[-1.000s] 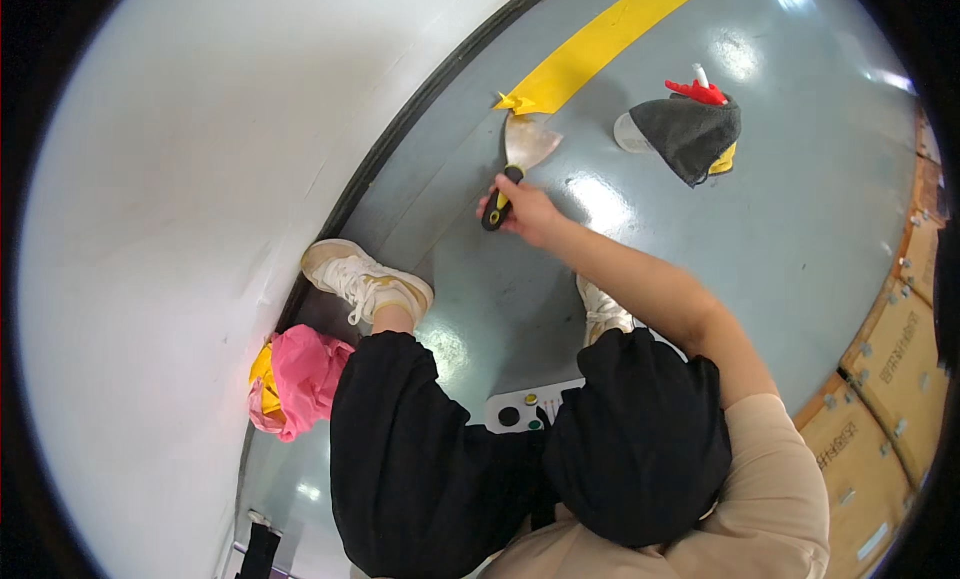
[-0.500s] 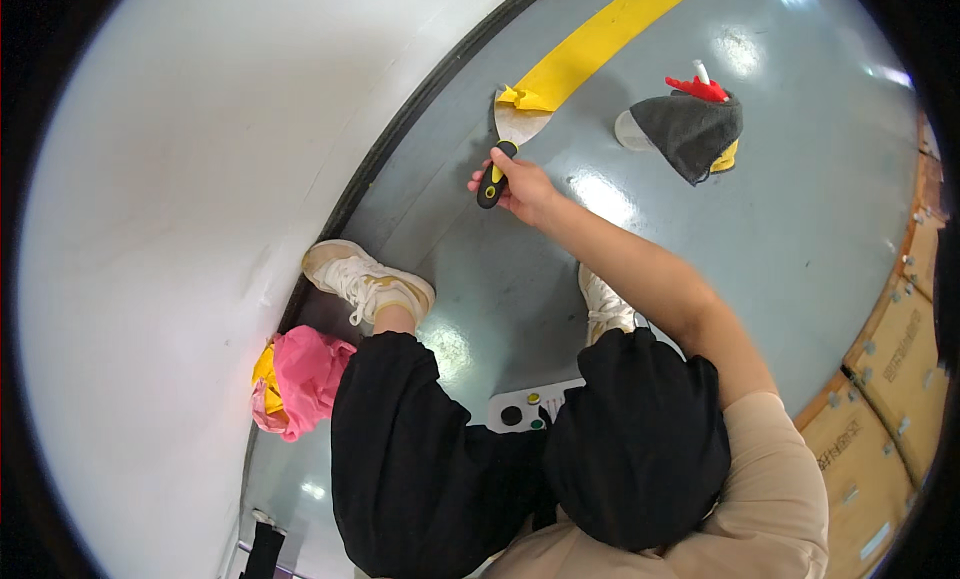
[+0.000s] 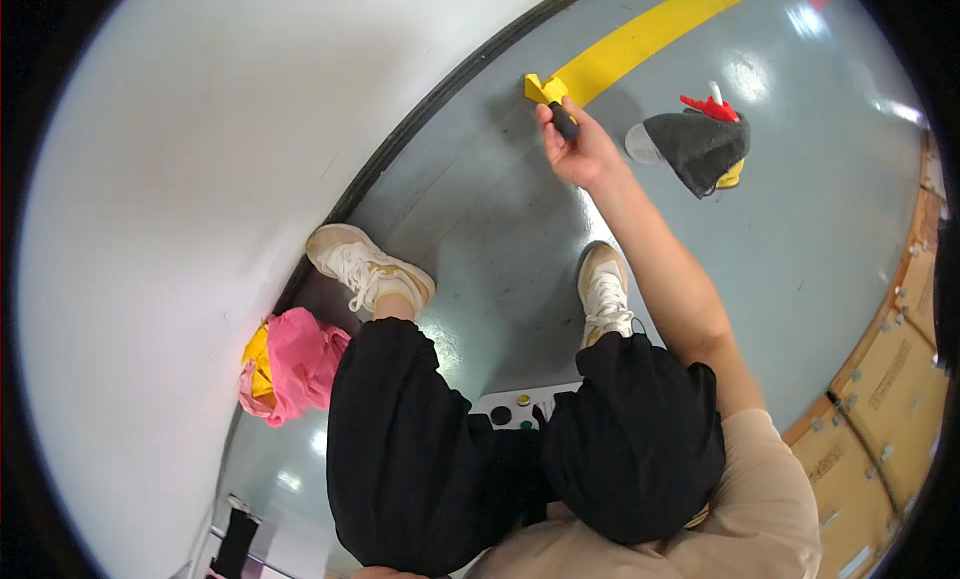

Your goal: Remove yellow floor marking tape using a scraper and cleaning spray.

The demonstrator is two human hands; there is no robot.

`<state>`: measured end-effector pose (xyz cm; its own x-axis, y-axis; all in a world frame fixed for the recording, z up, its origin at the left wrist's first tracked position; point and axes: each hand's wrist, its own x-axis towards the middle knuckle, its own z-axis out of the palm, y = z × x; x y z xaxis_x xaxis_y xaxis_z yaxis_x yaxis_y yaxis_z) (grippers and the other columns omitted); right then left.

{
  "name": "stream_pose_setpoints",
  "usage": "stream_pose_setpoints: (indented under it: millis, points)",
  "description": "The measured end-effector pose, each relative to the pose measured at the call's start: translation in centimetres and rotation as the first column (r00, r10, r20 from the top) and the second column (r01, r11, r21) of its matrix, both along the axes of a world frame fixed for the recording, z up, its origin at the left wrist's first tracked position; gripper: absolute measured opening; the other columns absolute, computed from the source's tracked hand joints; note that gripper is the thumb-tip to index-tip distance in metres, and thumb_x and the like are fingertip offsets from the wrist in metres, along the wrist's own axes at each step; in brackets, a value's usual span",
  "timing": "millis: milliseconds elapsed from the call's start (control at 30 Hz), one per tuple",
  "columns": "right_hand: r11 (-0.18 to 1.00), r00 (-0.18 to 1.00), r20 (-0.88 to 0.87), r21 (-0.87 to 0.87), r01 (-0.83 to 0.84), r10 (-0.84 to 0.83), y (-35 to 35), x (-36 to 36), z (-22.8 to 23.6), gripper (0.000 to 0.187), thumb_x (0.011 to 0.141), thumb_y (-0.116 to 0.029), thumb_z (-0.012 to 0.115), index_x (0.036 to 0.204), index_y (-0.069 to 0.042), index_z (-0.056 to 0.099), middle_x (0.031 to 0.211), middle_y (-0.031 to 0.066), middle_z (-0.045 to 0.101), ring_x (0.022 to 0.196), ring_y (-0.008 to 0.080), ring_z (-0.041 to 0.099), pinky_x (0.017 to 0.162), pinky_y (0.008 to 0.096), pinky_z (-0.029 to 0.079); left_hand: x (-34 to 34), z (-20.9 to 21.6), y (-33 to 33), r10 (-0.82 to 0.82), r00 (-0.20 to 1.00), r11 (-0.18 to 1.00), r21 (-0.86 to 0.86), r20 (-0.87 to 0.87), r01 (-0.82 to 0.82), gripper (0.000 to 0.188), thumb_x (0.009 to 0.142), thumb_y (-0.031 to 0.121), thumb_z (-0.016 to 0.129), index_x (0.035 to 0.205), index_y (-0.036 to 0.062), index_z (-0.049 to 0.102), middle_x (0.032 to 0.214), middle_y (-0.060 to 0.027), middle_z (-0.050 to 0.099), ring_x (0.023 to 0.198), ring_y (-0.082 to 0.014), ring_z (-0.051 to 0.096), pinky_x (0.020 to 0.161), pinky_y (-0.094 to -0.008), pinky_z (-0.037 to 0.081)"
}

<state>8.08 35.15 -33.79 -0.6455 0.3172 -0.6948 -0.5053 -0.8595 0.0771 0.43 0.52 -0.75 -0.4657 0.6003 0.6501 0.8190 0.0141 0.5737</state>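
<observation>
My right hand (image 3: 582,151) is closed round the black and yellow handle of a scraper (image 3: 564,121). The handle now tilts up toward me, and the blade is mostly hidden behind the crumpled yellow tape. That peeled tape end (image 3: 543,87) bunches up at the scraper's tip. It runs on into a wide yellow tape strip (image 3: 640,41) on the grey floor. My left hand is out of sight; only a sliver of skin shows at the lower edge, too little to tell what part it is.
A clear bottle (image 3: 643,143) with a red trigger stands to the right, draped with a dark grey cloth (image 3: 698,144). A pink bag (image 3: 305,357) with yellow inside lies by the white wall (image 3: 200,179). Wooden crates (image 3: 890,389) line the far right. A white stool (image 3: 520,404) is under me.
My right hand has moved forward and right with the scraper and turned, lifting its handle. The yellow tape end is more bunched and raised. The view has shifted slightly.
</observation>
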Motion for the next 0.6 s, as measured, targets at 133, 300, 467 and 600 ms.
stream_pose_setpoints:
  millis: [133, 300, 467, 600]
  points:
    - [1.0, 1.0, -0.007, -0.002, 0.027, -0.027, -0.4, -0.4, 0.4, 0.026, 0.095, -0.025, 0.051, 0.108, -0.003, 0.049, 0.09, 0.0108, 0.063, 0.077, 0.0198, 0.065, 0.062, 0.0271, 0.058, -0.9, 0.5, 0.2, -0.023, 1.0, 0.997, -0.07, 0.014, 0.024, 0.029, 0.071, -0.003, 0.056, 0.059, 0.0107, 0.034, 0.051, -0.0034, 0.037, 0.039, -0.0166, 0.037, 0.04, -0.0304, 0.023]
    - [0.917, 0.944, 0.244, 0.277, -0.288, 0.223, -6.7, -1.4, -1.9, 0.024, 0.098, -0.028, 0.045, 0.098, -0.005, 0.048, 0.085, 0.0114, 0.06, 0.076, 0.0236, 0.062, 0.068, 0.0356, 0.054, -0.6, -0.1, -0.2, -0.045, 0.999, 0.999, 0.003, 0.007, 0.045, 0.028, 0.072, -0.002, 0.057, 0.064, 0.0111, 0.034, 0.053, -0.0012, 0.036, 0.039, -0.0148, 0.035, 0.039, -0.0294, 0.023]
    - [0.846, 0.784, 0.349, -0.053, -0.531, 0.514, -14.6, -1.5, -3.5, 0.026, 0.098, -0.029, 0.045, 0.098, -0.003, 0.047, 0.092, 0.014, 0.059, 0.08, 0.0294, 0.06, 0.076, 0.0415, 0.052, -0.8, 0.3, -1.1, -0.07, 0.998, 0.996, -0.06, 0.008, 0.07, 0.027, 0.072, -0.002, 0.058, 0.067, 0.0114, 0.035, 0.054, -0.0011, 0.036, 0.041, -0.0143, 0.035, 0.04, -0.0297, 0.024]
    - [0.908, 0.865, 0.297, -0.016, -0.419, 0.405, -12.2, -1.9, -6.1, 0.026, 0.099, -0.028, 0.044, 0.097, -0.002, 0.046, 0.092, 0.0146, 0.057, 0.086, 0.0306, 0.059, 0.08, 0.0434, 0.051, -0.3, 0.7, -1.2, -0.011, 0.997, 0.994, -0.111, 0.074, 0.019, 0.026, 0.074, -0.001, 0.058, 0.069, 0.0115, 0.036, 0.058, -0.0018, 0.039, 0.044, -0.0143, 0.038, 0.042, -0.03, 0.027]
